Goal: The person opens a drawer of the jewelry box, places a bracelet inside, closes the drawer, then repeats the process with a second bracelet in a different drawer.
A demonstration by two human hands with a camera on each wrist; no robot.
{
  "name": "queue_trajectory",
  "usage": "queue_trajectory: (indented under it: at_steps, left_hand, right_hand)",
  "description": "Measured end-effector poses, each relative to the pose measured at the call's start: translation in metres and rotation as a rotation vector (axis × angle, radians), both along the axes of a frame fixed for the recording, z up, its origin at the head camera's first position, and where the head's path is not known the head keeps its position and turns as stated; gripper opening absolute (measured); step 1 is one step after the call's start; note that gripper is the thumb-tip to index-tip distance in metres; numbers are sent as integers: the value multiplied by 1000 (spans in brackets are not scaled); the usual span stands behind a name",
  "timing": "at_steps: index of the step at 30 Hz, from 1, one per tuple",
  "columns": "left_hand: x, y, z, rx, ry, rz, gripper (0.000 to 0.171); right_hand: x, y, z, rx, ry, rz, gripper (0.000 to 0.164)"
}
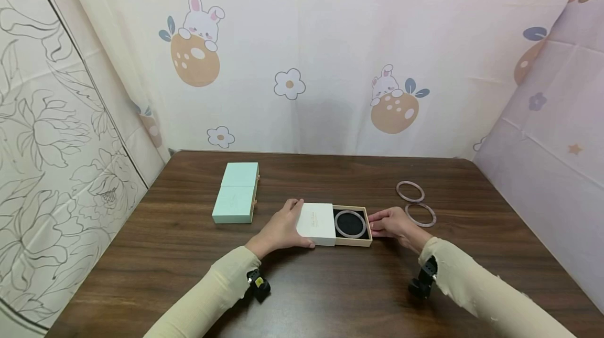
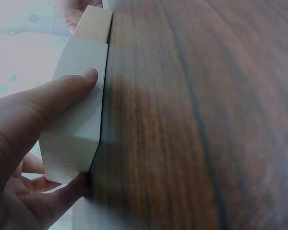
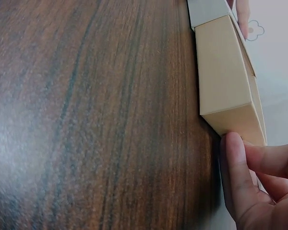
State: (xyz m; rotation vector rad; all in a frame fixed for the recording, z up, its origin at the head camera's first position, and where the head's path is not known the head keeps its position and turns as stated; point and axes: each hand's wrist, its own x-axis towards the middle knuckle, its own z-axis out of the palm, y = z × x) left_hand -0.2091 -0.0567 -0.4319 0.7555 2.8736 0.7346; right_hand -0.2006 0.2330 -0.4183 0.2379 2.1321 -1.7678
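Note:
A small white sliding box (image 1: pixel 317 222) lies on the table with its cream drawer (image 1: pixel 353 242) partly out to the right. Inside the drawer, a pale purplish bangle (image 1: pixel 350 224) rests on black padding. My left hand (image 1: pixel 282 227) grips the white sleeve from its left end; in the left wrist view the thumb (image 2: pixel 72 93) lies along the near side. At the drawer's outer end is my right hand (image 1: pixel 395 224), its thumb and fingers brought together there in a pinch; in the right wrist view the fingertips (image 3: pixel 235 143) hide what lies between them.
Two mint-green boxes (image 1: pixel 236 200) sit end to end at the left, with small tabs on their right side. To the right, two similar bangles (image 1: pixel 410 191) lie touching or overlapping on the dark wooden table (image 1: pixel 321 296). A printed curtain (image 1: pixel 330 112) hangs behind the table's back edge.

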Motion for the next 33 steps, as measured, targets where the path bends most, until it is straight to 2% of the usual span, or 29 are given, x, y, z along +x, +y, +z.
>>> queue_trajectory:
  at_steps: [15,33]
  left_hand:
    - [-1,1,-3,-2,11,3,112]
    - [1,2,0,5,-3,13,112]
  right_hand:
    - [-1,0,-1,-18,9,-5,30]
    - [-1,-5,3,-10,16,-10,29]
